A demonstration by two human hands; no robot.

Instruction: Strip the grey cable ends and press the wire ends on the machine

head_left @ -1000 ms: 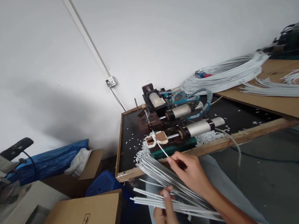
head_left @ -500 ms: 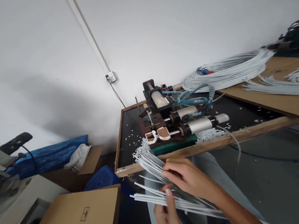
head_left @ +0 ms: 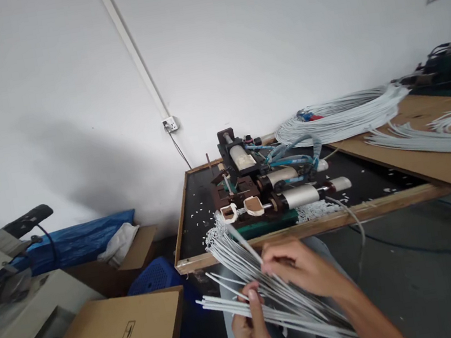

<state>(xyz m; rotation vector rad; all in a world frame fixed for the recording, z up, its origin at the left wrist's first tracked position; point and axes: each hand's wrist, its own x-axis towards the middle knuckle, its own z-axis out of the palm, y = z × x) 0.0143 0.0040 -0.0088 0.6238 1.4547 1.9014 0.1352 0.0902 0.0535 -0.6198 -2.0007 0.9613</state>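
Beyond a black, wood-rimmed table (head_left: 190, 229) rises a white wall (head_left: 252, 44). On the near side, the left hand (head_left: 253, 324) grips a sheaf of thin white cables (head_left: 218, 304); the right hand (head_left: 300, 264) pinches 1 white cable (head_left: 243, 241), its tip near the silver-cylindered machine (head_left: 281, 176).

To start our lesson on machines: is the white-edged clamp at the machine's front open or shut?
Open: a gap shows between its left block and its right block.

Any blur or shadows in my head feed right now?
Head view: the wire in the right hand looks smeared; head view: a broad, soft-edged shadow lies on the wall at left; head view: the top right corner darkens.
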